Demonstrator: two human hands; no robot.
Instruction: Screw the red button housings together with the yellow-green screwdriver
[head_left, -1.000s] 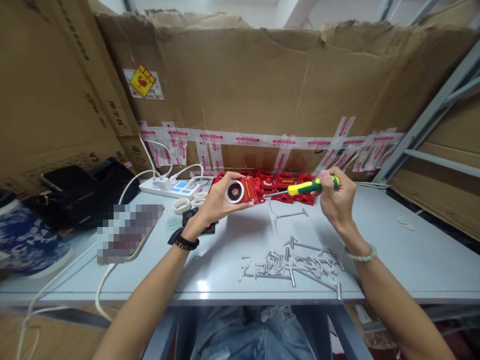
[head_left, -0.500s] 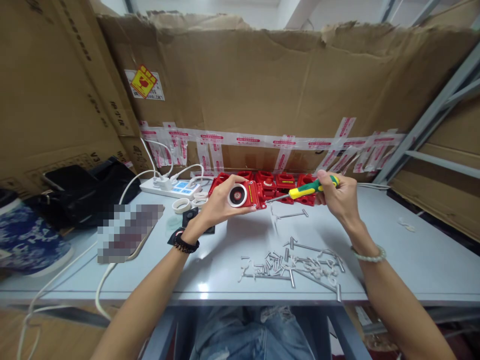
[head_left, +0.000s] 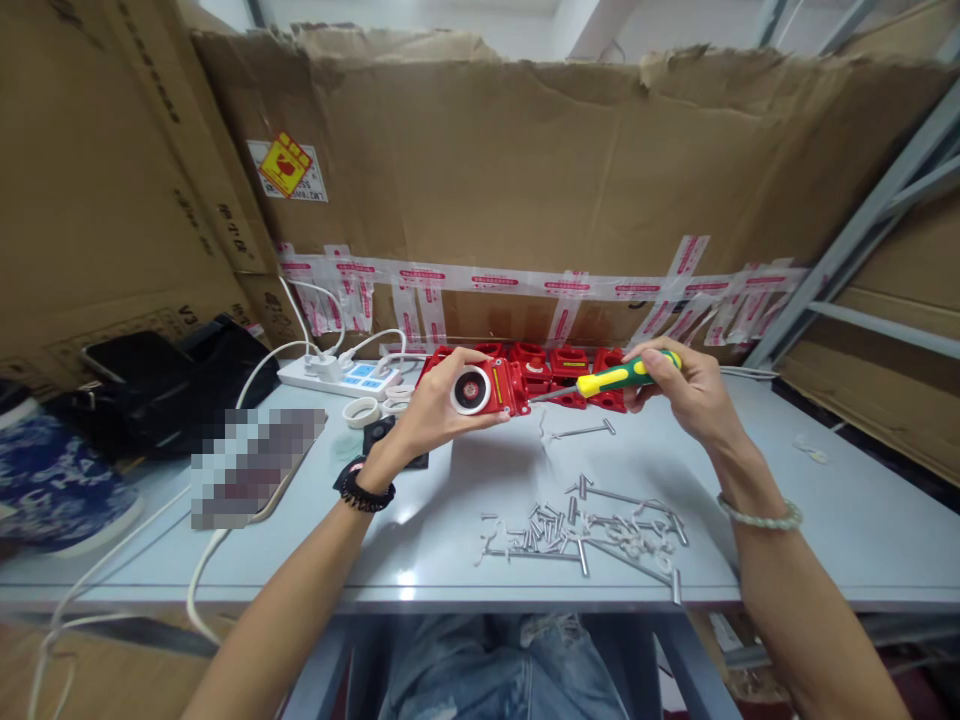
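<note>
My left hand [head_left: 433, 408] is closed around a red housing [head_left: 498, 388] with a white ring and black round centre on its face, held above the table. In my right hand [head_left: 679, 385] is a screwdriver [head_left: 615, 378] with a yellow and green handle. Its shaft points left, and the tip meets the housing's right end; the exact contact spot is too small to make out. Behind, more red housings [head_left: 568, 362] stand in a row, partly hidden by my hands and the screwdriver.
Loose screws [head_left: 549, 528] and several T-shaped metal rods [head_left: 630, 497] lie near the table's front edge. White rings [head_left: 361, 411], a power strip [head_left: 341, 378] and a phone [head_left: 289, 465] are at left. A cardboard sheet [head_left: 480, 170] walls off the back.
My right hand has turned and shifted slightly right on the screwdriver handle, its wrist moving rightward. The red housing stays in my left hand, almost unmoved.
</note>
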